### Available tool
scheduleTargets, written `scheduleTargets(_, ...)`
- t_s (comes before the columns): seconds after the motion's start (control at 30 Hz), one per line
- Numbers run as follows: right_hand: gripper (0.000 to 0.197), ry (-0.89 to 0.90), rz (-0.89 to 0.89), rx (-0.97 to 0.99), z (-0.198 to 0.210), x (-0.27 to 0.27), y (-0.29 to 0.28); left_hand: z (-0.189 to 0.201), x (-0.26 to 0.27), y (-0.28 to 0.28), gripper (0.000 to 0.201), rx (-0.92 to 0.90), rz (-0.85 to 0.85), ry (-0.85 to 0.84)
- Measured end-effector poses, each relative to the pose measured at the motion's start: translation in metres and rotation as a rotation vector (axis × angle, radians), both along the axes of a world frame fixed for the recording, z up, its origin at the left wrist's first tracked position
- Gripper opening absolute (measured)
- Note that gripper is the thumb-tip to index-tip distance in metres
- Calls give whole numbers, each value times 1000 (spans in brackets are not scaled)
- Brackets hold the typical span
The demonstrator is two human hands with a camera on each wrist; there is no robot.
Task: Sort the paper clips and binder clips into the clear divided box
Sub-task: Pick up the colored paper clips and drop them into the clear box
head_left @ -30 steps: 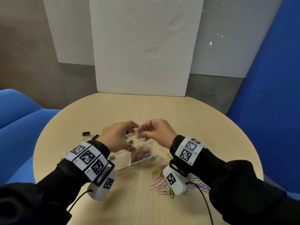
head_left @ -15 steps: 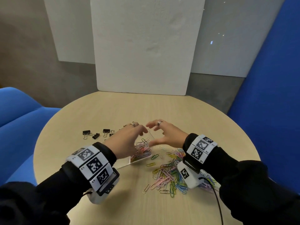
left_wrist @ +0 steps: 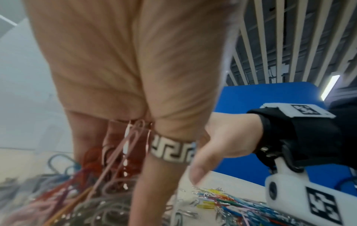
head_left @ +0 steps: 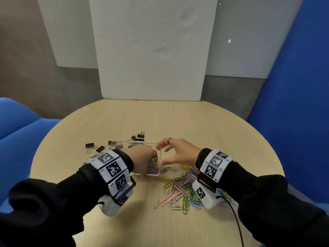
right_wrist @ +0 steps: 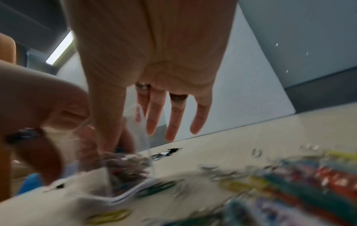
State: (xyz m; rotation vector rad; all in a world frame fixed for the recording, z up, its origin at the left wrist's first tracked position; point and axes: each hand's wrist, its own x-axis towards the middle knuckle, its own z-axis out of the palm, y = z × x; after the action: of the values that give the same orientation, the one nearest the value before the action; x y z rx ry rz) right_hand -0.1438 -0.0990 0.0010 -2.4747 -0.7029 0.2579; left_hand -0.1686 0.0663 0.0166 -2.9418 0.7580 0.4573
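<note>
The clear divided box [head_left: 128, 142] stands at the table's middle. My left hand [head_left: 145, 156] reaches down into its right compartment, fingers straight among the coloured paper clips [left_wrist: 96, 191] there; a pink clip [left_wrist: 133, 137] stands against the fingers. My right hand [head_left: 167, 155] is open with fingers spread, right beside the box's right wall [right_wrist: 148, 152]; whether it touches I cannot tell. A loose pile of paper clips [head_left: 183, 189] lies under my right wrist. Black binder clips [head_left: 92, 147] lie left of and behind the box [head_left: 140, 137].
The round wooden table [head_left: 195, 122] has a white foam board [head_left: 151, 50] standing at its far edge. Blue seats [head_left: 16, 125] flank it on both sides. A cable [head_left: 236, 220] runs from my right wrist camera.
Both hands held clips above the box a second ago. They came apart; my left hand has dropped into the right compartment and my right hand has opened beside the box.
</note>
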Motion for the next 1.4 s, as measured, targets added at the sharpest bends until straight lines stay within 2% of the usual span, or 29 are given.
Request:
scheduleTargets(0.1,66,43,25,18,-7,-5,7,0,3,3,32,-20,-13,9)
scheduleTargets(0.3,51,6,42,7,-4,-4,7,12,3,10,42,-5,-5,63)
scheduleTargets(0.5,50,76,58,-39,9,2,-5,31,3,17,61,-163,17,121)
scheduleTargets(0.63,50,126,61,-41,12,5,-9,34,-1,15,71,-94,-16,158)
scheduleTargets(0.73,48,131,58,-45,12,7,-9,30,-5,10,71,-47,-30,170)
scheduleTargets(0.83,46,131,54,-62,12,7,-9,31,-4,8,74,-102,-7,218)
scheduleTargets(0.97,60,128,43,-69,13,7,-8,35,0,9,77,-194,9,249)
scheduleTargets(1.13,55,141,36,-69,11,7,-9,32,-4,5,82,-81,-40,306)
scheduleTargets(1.3,58,146,38,-55,12,7,-10,33,1,12,77,-246,-36,246)
scheduleTargets(1.4,56,156,36,-49,12,7,-10,32,-3,11,74,-210,-59,243)
